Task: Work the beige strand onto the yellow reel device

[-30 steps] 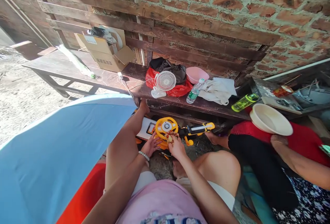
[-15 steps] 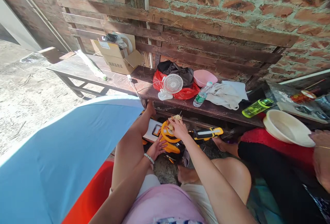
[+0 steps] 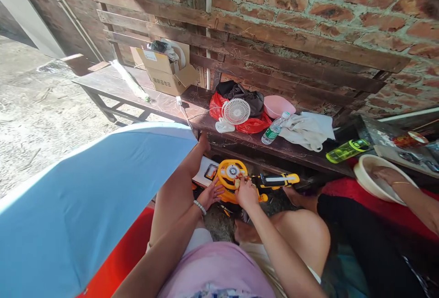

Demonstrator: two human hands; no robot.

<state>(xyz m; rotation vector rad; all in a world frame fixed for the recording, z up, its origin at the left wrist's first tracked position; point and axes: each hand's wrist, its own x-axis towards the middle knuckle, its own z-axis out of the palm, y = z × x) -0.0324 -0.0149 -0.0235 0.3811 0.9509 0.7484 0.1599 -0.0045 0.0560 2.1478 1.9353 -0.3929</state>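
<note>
A yellow toy steering wheel (image 3: 221,168) with a grey and white hub sits on a yellow and black ride-on toy (image 3: 228,196) between my knees. My left hand (image 3: 210,196), with a beaded bracelet at the wrist, is open beside the wheel's lower left rim; whether it touches cannot be made out. My right hand (image 3: 247,194) is closed at the lower right of the wheel. A small cream and reddish-brown piece (image 3: 237,182) shows at its fingertips, its kind unclear. To the right lies a yellow and black toy arm (image 3: 279,179).
On the wooden bench (image 3: 168,109) stand a cardboard box (image 3: 163,77), a small white fan (image 3: 236,111), a water bottle (image 3: 275,128) and a green bottle (image 3: 347,150). A blue umbrella (image 3: 103,197) covers the left. Another person's hand (image 3: 386,174) is in a cream basin (image 3: 368,179) at right.
My right hand has come down and back towards me from the wheel's top, with the cream and brown piece, uncovering the hub. The other person's hand has moved into the basin.
</note>
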